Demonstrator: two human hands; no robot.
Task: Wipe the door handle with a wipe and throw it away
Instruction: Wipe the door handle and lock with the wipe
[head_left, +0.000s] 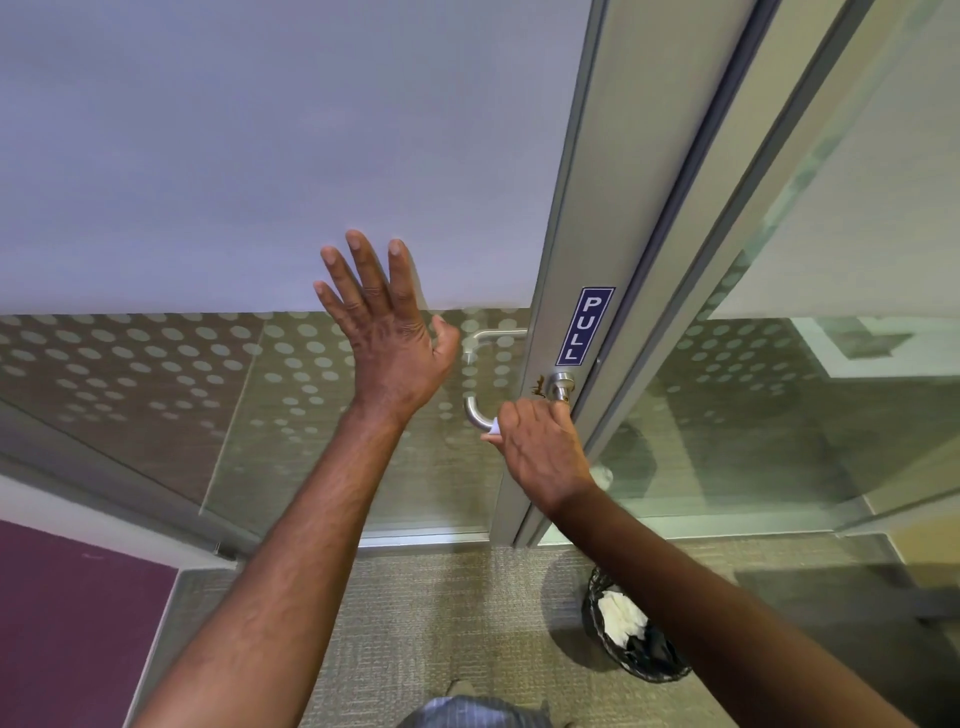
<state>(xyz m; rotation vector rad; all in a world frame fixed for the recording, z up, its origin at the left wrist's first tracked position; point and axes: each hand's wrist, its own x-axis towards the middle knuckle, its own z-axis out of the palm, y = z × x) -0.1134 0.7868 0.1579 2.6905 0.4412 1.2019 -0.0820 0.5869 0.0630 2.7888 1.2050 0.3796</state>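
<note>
Bin (613, 587) on carpet at 5 o'clock, floor around it bare. Right hand (540, 447) clenched on wipe (494, 427) around door handle (475, 410) by door-frame edge. Left hand (382, 327) spread flat, fingers released, at 11 o'clock on glass.

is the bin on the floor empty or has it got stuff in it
Not empty. The bin holds crumpled white paper over a dark liner.

The left hand (387, 332) is raised with fingers spread toward twelve o'clock; the right hand (540, 449) is curled closed, knuckles up.
</note>
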